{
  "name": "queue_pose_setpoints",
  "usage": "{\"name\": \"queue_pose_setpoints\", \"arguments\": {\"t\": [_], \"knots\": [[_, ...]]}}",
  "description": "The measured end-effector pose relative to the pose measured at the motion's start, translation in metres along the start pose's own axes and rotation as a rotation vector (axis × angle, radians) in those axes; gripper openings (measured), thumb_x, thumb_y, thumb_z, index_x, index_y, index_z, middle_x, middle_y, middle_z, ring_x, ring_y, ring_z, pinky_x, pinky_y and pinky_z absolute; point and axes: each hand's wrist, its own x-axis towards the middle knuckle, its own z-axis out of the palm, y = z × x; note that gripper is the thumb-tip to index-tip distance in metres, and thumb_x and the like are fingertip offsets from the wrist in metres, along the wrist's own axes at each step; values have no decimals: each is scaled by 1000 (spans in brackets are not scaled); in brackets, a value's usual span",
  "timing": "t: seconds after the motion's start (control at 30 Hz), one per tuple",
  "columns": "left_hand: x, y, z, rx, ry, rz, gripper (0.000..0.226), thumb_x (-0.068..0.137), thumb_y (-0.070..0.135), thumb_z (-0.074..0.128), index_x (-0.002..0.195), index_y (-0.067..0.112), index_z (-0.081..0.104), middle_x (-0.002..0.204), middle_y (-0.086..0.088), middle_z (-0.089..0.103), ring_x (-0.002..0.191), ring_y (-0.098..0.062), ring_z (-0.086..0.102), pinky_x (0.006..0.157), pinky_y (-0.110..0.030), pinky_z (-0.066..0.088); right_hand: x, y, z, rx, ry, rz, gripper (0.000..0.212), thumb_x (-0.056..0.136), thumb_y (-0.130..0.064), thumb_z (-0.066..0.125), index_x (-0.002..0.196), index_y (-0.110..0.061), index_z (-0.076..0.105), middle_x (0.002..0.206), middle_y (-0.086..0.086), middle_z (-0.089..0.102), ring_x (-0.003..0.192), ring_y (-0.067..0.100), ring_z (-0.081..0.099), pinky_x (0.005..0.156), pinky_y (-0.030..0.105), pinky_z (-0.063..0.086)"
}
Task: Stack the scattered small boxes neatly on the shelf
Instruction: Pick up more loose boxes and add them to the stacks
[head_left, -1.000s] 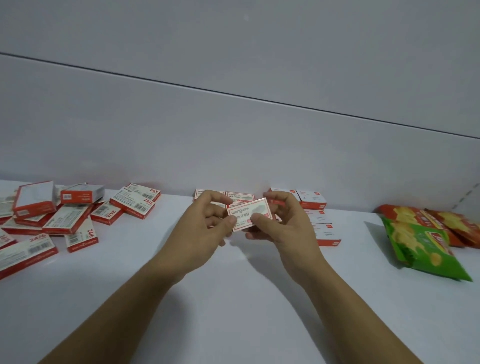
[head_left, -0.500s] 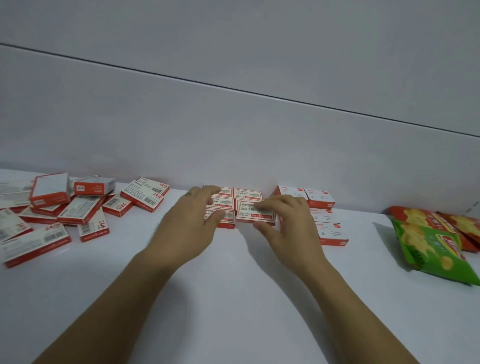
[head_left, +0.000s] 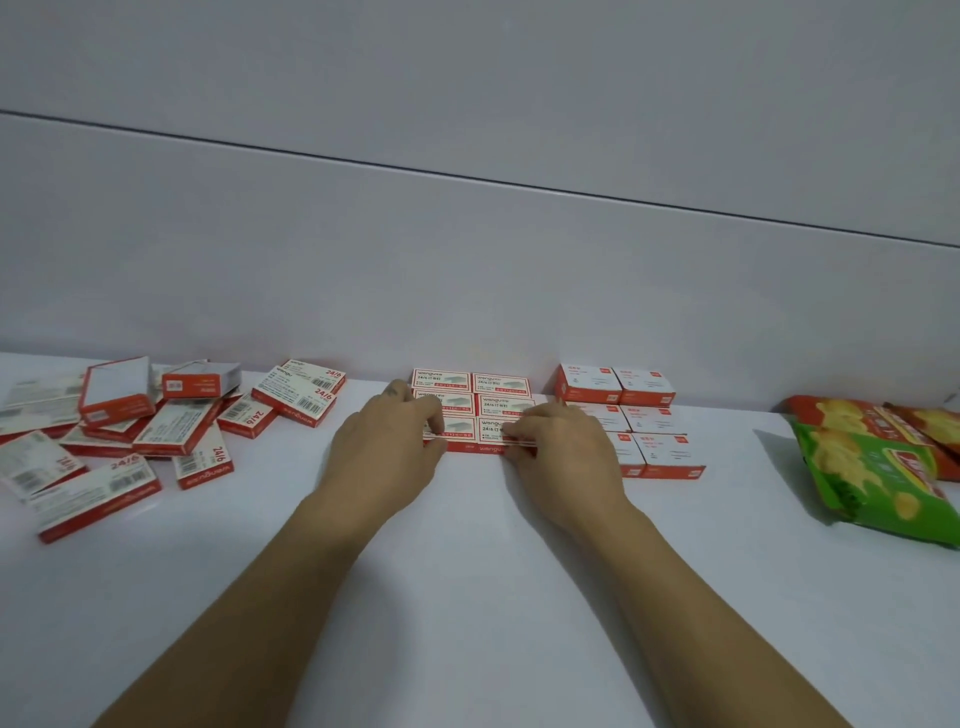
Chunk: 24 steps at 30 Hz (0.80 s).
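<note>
A neat block of small red and white boxes (head_left: 470, 387) lies flat against the back wall, two wide and three deep. My left hand (head_left: 387, 449) pinches the front left box (head_left: 435, 435), fingers on its top and thumb on its front face. My right hand (head_left: 563, 447) pinches the front right box (head_left: 491, 430) the same way. Both boxes rest on the white shelf (head_left: 478, 561). Several more boxes lie scattered in a loose pile (head_left: 156, 431) at the left, some tilted on others.
A second tidy group of white-topped red boxes (head_left: 631, 421) sits just right of my right hand. Green and red snack bags (head_left: 878, 467) lie at the far right. The grey back wall (head_left: 467, 270) closes off the shelf behind.
One second ago both hands held one box in the air. They have set it down as the front right box of the block and now hold the front row.
</note>
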Motion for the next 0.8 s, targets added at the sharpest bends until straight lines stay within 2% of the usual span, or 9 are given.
{"name": "queue_pose_setpoints", "arguments": {"t": [0.2,0.33,0.43,0.5,0.57,0.63,0.7,0.8], "knots": [[-1,0,5,28,10,-7,13,89,38,60,102,33,61,113,6,56,88,-11,58,73,-22,46,1,3,-1,-33,-45,-18,26,93,-27,51,108,-28,72,115,-3,64,106,19,51,88,31,40],[-3,6,3,161,33,28,19,94,38,51,106,30,63,110,6,60,87,-12,57,75,-26,48,6,-1,-4,-119,-81,-18,28,90,-33,47,103,-28,72,110,-4,62,104,20,47,89,33,34],[-7,15,-2,218,-8,42,24,96,39,44,110,29,60,115,5,59,94,-15,55,78,-31,43,6,-4,-6,-129,-113,5,29,85,-32,46,99,-26,72,107,-3,62,105,21,47,91,34,36],[-11,16,-7,202,-64,16,28,95,41,45,117,30,58,122,6,58,102,-15,54,87,-34,44,6,-4,-8,-136,-160,7,30,85,-32,46,101,-26,70,109,0,61,107,23,47,93,35,37],[-16,15,-14,220,-137,10,38,93,46,47,129,34,52,134,8,53,117,-16,49,100,-40,40,10,-4,-13,-170,-215,-18,31,88,-35,46,107,-25,68,113,2,60,110,25,47,96,37,35],[-24,13,-22,247,-141,-6,49,92,49,49,139,38,41,146,11,42,132,-17,39,109,-46,30,17,-7,-20,-209,-233,-77,35,90,-41,47,118,-26,63,121,3,57,115,27,46,100,41,32],[-34,9,-31,234,-45,-69,51,92,47,51,140,39,38,148,11,39,134,-17,37,110,-43,28,23,-14,-25,-195,-210,-152,45,89,-49,50,130,-29,54,129,4,53,119,28,44,102,43,30],[-53,-5,-47,247,68,-157,47,90,50,52,135,38,47,142,10,48,129,-16,43,107,-41,33,27,-36,-27,-82,-195,-280,60,86,-52,54,141,-31,41,144,3,43,129,27,37,105,42,25]]}}
